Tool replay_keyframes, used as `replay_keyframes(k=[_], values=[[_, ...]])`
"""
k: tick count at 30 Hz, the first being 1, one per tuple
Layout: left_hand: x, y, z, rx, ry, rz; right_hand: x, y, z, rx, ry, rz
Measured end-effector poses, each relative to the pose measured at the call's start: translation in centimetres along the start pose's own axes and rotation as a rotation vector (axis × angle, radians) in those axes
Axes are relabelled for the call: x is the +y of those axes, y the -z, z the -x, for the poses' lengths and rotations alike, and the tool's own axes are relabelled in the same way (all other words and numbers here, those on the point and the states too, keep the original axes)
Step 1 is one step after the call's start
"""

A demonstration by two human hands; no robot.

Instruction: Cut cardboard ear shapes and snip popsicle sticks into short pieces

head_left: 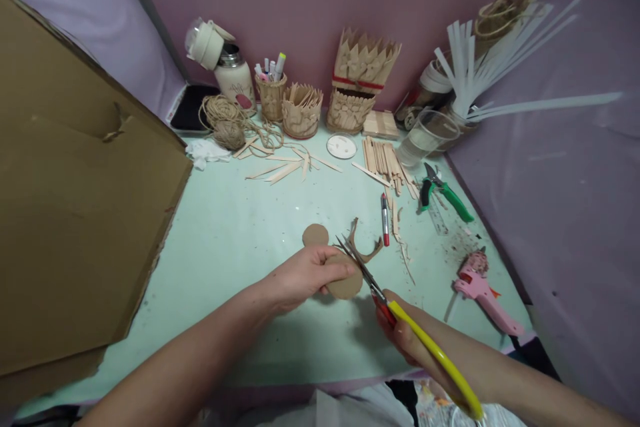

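Note:
My left hand (310, 275) pinches a round cardboard disc (347, 285), thumb on top, over the near middle of the table. My right hand (400, 330) grips a pair of scissors (425, 345) with yellow and red handles. Their parted blades lie along the disc's upper right edge. Just beyond my left hand, a second cardboard disc (315, 235) rests on the table. A curved cardboard offcut (367, 253) sits right behind the blades. A red-and-silver marker (385, 219) lies farther to the right.
A pink glue gun (483, 293) and green-handled pruning shears (445, 193) lie on the right. Wooden sticks (383, 159), a twine ball (229, 133) and stick-covered cups (302, 112) line the back. A large cardboard sheet (75, 200) stands at left.

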State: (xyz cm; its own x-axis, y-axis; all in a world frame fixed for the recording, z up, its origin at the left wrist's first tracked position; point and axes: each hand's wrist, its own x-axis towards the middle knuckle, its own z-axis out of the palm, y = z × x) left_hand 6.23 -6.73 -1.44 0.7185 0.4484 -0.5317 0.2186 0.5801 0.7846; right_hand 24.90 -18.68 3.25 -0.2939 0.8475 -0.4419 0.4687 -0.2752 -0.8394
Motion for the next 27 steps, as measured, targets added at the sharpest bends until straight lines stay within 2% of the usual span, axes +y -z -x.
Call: replay_keyframes(k=[3, 9, 13, 18, 24, 27], values=[[0.1, 0.1, 0.1, -0.012, -0.001, -0.018, 0.2, 0.0, 0.0, -0.095, -0.039, 0.01], [0.3, 0.3, 0.2, -0.048, -0.008, -0.02, -0.9, -0.3, 0.0, -0.072, -0.185, -0.013], [0.3, 0.5, 0.2, -0.064, -0.018, -0.031, -0.6, -0.5, 0.0, -0.051, -0.264, -0.05], [0.2, 0.6, 0.1, -0.056, -0.045, -0.076, 0.9, -0.5, 0.4, 0.062, -0.214, -0.165], [0.7, 0.4, 0.1, 0.032, -0.115, -0.049, 2.4, -1.2, 0.5, 0.171, -0.178, -0.415], [0.6, 0.5, -0.1, 0.059, -0.158, -0.041, 2.7, -1.4, 0.5, 0.223, -0.163, -0.419]])
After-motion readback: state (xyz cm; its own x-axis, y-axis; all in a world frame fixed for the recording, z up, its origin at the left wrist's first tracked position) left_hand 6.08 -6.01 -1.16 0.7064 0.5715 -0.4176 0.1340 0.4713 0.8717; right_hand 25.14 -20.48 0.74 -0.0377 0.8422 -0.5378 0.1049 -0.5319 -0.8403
